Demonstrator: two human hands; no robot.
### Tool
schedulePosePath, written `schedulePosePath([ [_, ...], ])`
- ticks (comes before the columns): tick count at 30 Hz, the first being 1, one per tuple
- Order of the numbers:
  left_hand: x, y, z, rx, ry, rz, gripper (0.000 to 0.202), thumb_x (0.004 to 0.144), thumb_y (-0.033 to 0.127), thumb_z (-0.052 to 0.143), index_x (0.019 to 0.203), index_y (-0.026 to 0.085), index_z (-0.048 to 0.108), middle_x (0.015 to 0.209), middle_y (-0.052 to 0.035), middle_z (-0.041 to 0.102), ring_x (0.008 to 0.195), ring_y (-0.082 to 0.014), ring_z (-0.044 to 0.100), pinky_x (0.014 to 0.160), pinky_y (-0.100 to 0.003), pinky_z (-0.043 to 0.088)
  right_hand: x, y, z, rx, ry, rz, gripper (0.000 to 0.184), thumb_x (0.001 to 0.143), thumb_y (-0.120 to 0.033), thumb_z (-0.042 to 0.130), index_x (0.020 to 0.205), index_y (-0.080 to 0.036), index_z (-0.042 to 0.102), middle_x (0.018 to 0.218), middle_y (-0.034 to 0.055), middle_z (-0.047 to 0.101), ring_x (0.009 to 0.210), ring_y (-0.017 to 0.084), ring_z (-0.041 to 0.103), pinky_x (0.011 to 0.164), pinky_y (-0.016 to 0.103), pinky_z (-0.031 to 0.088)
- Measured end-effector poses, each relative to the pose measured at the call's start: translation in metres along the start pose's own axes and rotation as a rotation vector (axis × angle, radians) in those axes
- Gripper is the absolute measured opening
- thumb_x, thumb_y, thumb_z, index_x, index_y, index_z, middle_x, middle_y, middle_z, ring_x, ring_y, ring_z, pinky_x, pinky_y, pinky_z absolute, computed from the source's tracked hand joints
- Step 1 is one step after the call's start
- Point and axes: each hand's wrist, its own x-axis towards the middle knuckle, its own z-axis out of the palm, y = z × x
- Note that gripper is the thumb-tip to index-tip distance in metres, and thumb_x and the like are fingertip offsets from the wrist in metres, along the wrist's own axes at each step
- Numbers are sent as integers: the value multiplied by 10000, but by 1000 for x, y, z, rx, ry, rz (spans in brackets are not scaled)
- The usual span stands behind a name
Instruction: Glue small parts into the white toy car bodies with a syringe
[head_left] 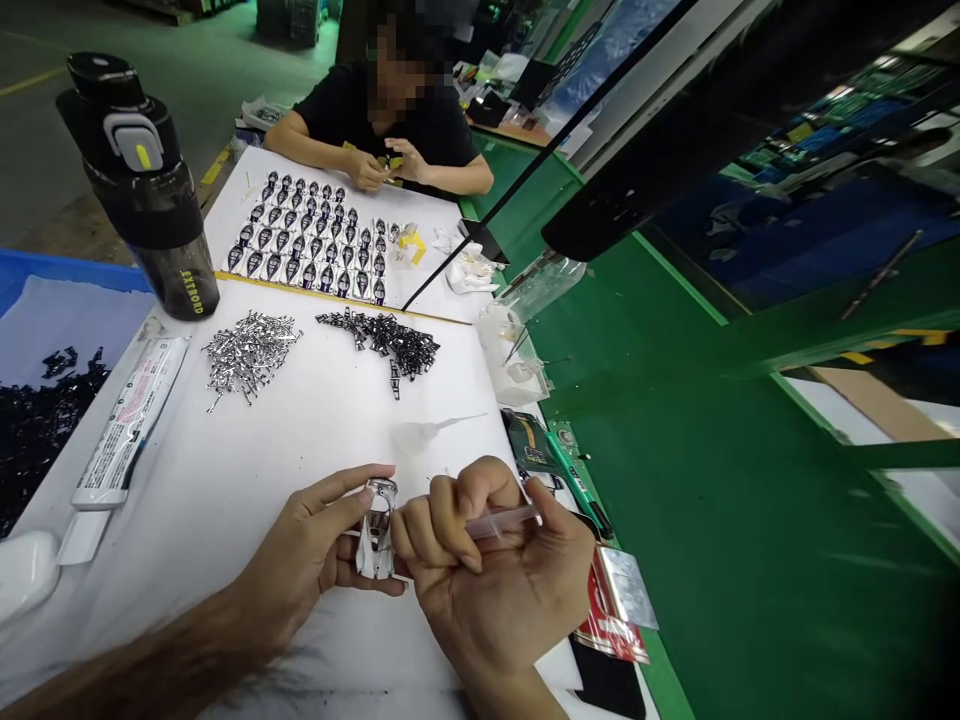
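Observation:
In the head view, my left hand (311, 545) grips a small white toy car body (377, 530) between thumb and fingers, its open, hollow side showing. Close beside it is my right hand (499, 570), palm turned up and fingers curled around a translucent plastic tube (506, 521). The tube's far part is hidden in the fist. My right fingertips are at the car body's right edge; whether they press on it I cannot tell. Just beyond both hands, a translucent dropper with a long thin tip (424, 432) lies on the white table (322, 440).
Piles of silvery small parts (251, 352) and black small parts (390, 340) lie ahead. A dark bottle (150, 190), a white tube (131, 425) and a blue bin (67, 270) stand left. Across the table, a co-worker (382, 120) sits behind rows of car bodies (307, 235).

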Motion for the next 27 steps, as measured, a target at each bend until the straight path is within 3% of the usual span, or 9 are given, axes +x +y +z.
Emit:
schedulePosePath([
  [27,-1,3,4,42,55,-24,323,928,254,585,1224,176,689,727,-20,630,615,-125,619,692,-381,639,0,2,0,-38,8,-8,440,872,-547,439,602,-223,567,443,-72,250,396,81,218,421,219,313],
])
